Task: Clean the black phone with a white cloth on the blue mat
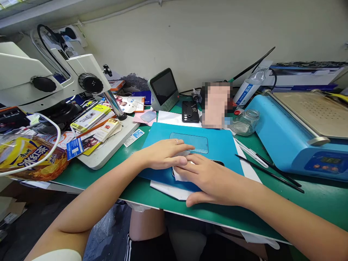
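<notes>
My left hand [165,154] lies flat with its fingers stretched to the right, over a phone. My right hand [208,175] presses a white wipe [181,175] down on the phone, its fingertips beside my left thumb. Most of the phone [218,162] is hidden under both hands; its dark right end and a bit of the left edge show. Just beyond the hands, a clear phone screen protector [187,139] lies on a blue mat [228,139]. White paper [168,190] sticks out from under the mat.
Tweezers [269,172] lie right of the mat, before a blue heating machine [293,145]. Behind stand a glass jar [246,122], a bottle [248,88], a black phone [190,111] and a smart display [164,90]. A microscope [89,81], boxes [91,117] and a drink bottle [34,157] crowd the left.
</notes>
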A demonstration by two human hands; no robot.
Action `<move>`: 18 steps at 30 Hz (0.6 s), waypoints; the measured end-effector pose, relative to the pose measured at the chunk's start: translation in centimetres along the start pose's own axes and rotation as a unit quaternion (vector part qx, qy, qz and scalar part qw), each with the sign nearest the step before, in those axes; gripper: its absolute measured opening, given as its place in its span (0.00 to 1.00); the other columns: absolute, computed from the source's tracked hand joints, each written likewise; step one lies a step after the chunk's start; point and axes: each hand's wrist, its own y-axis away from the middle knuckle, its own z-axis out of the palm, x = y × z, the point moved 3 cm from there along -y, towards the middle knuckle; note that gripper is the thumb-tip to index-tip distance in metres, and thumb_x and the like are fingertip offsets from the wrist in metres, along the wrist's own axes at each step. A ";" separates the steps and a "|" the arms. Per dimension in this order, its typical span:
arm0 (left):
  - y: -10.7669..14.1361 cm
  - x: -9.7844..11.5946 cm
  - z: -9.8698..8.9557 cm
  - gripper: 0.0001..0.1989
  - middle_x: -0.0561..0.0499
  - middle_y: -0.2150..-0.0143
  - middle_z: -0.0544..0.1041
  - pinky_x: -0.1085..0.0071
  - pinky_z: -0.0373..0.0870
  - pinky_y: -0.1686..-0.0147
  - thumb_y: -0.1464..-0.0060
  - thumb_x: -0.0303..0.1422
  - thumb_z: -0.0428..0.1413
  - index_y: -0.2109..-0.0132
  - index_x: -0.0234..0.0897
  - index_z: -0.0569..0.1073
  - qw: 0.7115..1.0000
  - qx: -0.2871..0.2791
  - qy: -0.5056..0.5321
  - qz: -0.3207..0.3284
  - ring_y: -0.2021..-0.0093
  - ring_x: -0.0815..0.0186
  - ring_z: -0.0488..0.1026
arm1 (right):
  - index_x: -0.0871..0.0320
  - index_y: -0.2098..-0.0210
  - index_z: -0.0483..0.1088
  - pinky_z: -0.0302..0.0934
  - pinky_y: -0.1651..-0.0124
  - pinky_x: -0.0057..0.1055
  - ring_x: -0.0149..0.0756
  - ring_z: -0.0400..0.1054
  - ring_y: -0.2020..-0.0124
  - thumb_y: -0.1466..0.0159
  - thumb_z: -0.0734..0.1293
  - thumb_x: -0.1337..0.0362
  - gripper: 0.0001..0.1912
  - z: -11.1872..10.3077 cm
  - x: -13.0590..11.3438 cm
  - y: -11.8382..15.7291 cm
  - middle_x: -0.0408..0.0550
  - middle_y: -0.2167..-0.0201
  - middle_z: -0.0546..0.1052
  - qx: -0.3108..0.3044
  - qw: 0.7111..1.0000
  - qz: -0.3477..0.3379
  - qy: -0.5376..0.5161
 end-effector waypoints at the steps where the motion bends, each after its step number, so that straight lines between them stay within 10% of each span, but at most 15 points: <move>1: 0.0 0.0 0.0 0.48 0.37 0.42 0.75 0.56 0.64 0.43 0.36 0.64 0.26 0.30 0.36 0.64 1.000 -0.001 0.000 0.001 0.43 0.47 0.71 | 0.60 0.38 0.69 0.59 0.35 0.52 0.54 0.63 0.37 0.35 0.70 0.44 0.34 -0.1 -0.2 0.0 0.58 0.39 0.75 -0.004 1.000 -0.009 -0.005; 8: 0.0 0.1 -0.1 0.44 0.39 0.44 0.75 0.59 0.64 0.44 0.33 0.61 0.28 0.31 0.35 0.64 1.000 -0.005 -0.006 -0.006 0.44 0.50 0.72 | 0.57 0.60 0.79 0.65 0.45 0.47 0.45 0.73 0.56 0.27 0.63 0.56 0.16 -1.2 1.2 0.8 0.51 0.58 0.83 0.066 0.997 0.021 0.037; 14: 0.0 0.5 -0.4 0.38 0.42 0.50 0.76 0.61 0.67 0.49 0.33 0.60 0.43 0.32 0.36 0.65 1.000 -0.005 -0.005 -0.006 0.51 0.53 0.74 | 0.59 0.43 0.73 0.64 0.41 0.48 0.51 0.69 0.44 0.32 0.69 0.52 0.23 -0.7 1.7 0.7 0.54 0.46 0.80 0.043 0.999 0.015 0.022; 18: 0.1 0.6 -0.5 0.44 0.44 0.56 0.76 0.63 0.67 0.54 0.45 0.65 0.55 0.34 0.36 0.67 0.999 0.019 -0.026 0.012 0.56 0.53 0.74 | 0.57 0.53 0.78 0.66 0.46 0.47 0.47 0.73 0.52 0.27 0.64 0.54 0.15 -1.3 2.3 1.0 0.52 0.53 0.82 0.046 0.999 0.019 0.021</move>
